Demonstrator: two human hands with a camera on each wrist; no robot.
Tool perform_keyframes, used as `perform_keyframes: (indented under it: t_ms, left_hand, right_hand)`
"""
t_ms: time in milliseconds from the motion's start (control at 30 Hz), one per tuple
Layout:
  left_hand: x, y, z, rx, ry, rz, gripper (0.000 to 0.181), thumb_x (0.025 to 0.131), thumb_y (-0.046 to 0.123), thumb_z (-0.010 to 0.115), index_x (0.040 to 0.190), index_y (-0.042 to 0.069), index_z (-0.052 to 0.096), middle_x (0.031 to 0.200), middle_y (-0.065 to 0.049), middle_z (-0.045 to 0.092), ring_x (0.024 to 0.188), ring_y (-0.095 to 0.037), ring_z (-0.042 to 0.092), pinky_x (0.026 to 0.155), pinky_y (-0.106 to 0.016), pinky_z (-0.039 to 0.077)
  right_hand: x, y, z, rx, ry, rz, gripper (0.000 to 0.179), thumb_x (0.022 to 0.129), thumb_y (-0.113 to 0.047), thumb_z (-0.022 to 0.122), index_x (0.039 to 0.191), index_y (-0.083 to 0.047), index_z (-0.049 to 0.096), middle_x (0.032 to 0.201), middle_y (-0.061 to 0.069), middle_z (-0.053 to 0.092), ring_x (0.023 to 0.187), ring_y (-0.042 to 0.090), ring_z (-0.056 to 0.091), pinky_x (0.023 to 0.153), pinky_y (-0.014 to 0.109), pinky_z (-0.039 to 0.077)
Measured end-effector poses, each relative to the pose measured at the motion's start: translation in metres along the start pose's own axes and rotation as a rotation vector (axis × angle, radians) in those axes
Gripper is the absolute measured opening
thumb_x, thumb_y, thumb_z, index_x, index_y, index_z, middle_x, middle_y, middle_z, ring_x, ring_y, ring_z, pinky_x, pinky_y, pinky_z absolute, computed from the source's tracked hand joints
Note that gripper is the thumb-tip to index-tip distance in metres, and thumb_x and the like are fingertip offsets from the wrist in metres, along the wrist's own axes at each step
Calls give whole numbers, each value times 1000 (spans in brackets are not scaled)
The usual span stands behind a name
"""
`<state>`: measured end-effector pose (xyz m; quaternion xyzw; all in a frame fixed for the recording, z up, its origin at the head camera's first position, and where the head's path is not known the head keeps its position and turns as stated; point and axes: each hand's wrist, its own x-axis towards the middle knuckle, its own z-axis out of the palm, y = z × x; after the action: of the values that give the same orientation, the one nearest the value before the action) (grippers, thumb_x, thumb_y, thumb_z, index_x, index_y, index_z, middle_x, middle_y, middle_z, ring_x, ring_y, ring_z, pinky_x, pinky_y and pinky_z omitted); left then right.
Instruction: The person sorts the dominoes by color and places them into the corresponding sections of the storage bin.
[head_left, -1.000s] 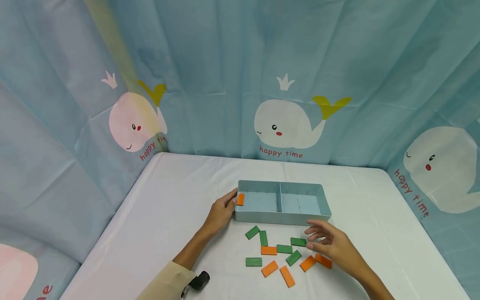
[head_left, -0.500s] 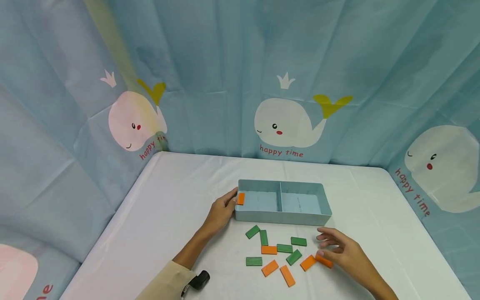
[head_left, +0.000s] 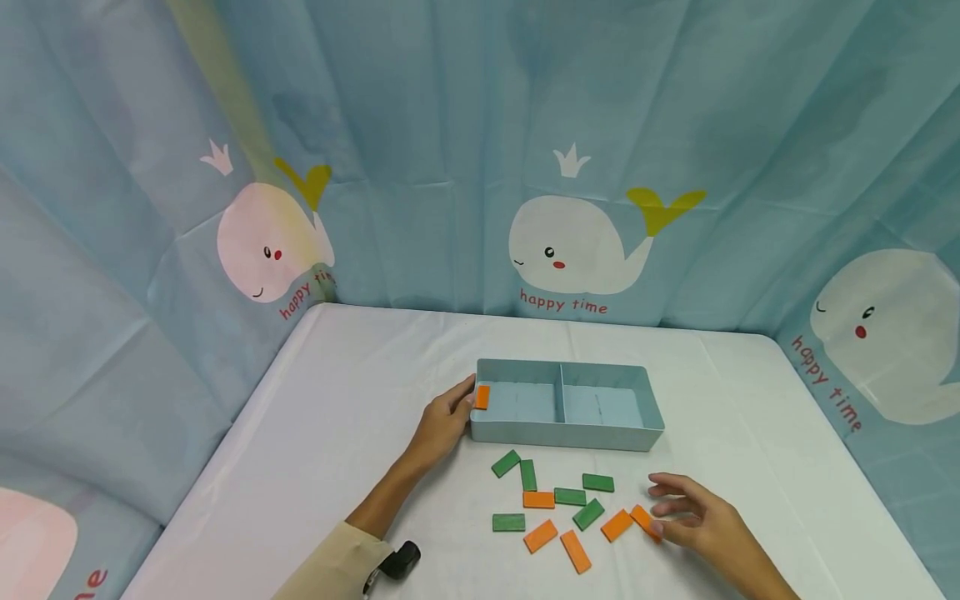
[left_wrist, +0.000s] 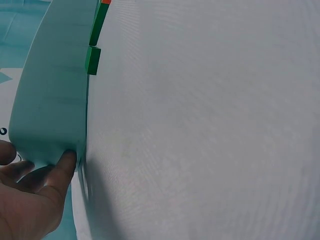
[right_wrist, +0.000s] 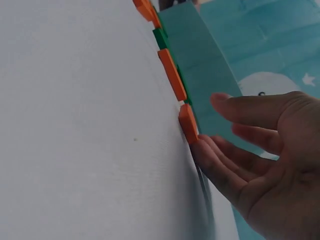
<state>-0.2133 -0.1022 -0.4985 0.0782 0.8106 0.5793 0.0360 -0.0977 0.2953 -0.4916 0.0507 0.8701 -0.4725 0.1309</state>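
A blue-grey two-compartment box (head_left: 567, 435) sits on the white table, with an orange block (head_left: 483, 397) inside at its left end. My left hand (head_left: 441, 423) holds that end from outside; in the left wrist view its fingertips press the end wall. At the lower right, my right hand (head_left: 701, 517) has its fingers spread apart, and its lowest digit touches the end of an orange block (right_wrist: 188, 123) lying tilted on the table. Beside that block lies another orange block (head_left: 617, 526). A green block (head_left: 597, 482) lies a little farther left and back.
Several more green and orange blocks are scattered in front of the box, among them an orange block (head_left: 575, 552) near the front and a green block (head_left: 508, 522) at left. Behind the table (head_left: 360, 375) hangs a blue curtain (head_left: 420, 167) with whale prints.
My right hand has moved right and toward me, away from the green block to the rightmost orange block, which has turned to a steeper slant. My left hand stays on the box.
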Motion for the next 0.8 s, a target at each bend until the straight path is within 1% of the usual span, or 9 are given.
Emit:
perform_keyframes:
  t_ms: [100, 233, 300, 400, 600, 800]
  left_hand:
    - [0, 0, 0, -4, 0, 1, 53, 115, 24, 48, 164, 8, 39, 169, -4, 41, 158, -29, 34, 128, -53, 31]
    - [1, -1, 0, -1, 8, -2, 52, 114, 22, 48, 164, 9, 39, 168, -5, 41, 158, -30, 34, 128, -55, 32]
    - [0, -1, 0, -1, 8, -7, 52, 114, 22, 48, 164, 10, 40, 168, -4, 41, 158, -30, 35, 128, -54, 32]
    - [0, -1, 0, -3, 7, -12, 52, 114, 23, 48, 164, 10, 40, 168, -4, 42, 158, -29, 35, 128, -54, 32]
    - [0, 0, 0, -4, 10, -15, 52, 114, 22, 49, 164, 9, 40, 168, -5, 42, 157, -29, 35, 127, -54, 33]
    - [0, -1, 0, -11, 9, -18, 52, 114, 23, 49, 164, 11, 40, 168, -4, 41, 158, -29, 35, 128, -53, 33]
  right_hand:
    - [-3, 4, 1, 37, -24, 2, 68, 86, -10, 87, 147, -6, 59, 135, 14, 68, 94, 10, 71, 76, 25, 62]
    - [-4, 8, 0, 82, -86, -43, 67, 85, 1, 82, 147, 1, 58, 140, 23, 64, 88, 14, 71, 75, 26, 63]
    - [-4, 10, 0, 94, -118, -62, 68, 84, 3, 82, 147, 3, 57, 143, 27, 61, 86, 15, 71, 75, 26, 63]
    - [-4, 8, 0, 94, -144, -77, 70, 81, 4, 84, 146, 3, 58, 145, 29, 59, 85, 16, 70, 74, 26, 63]
    - [-3, 8, 2, 72, -154, -131, 75, 76, -1, 91, 144, 2, 59, 142, 28, 61, 86, 13, 66, 70, 24, 61]
    - [-2, 8, 5, 0, -130, -175, 73, 75, -3, 94, 141, -2, 64, 135, 23, 67, 84, 10, 63, 66, 23, 58]
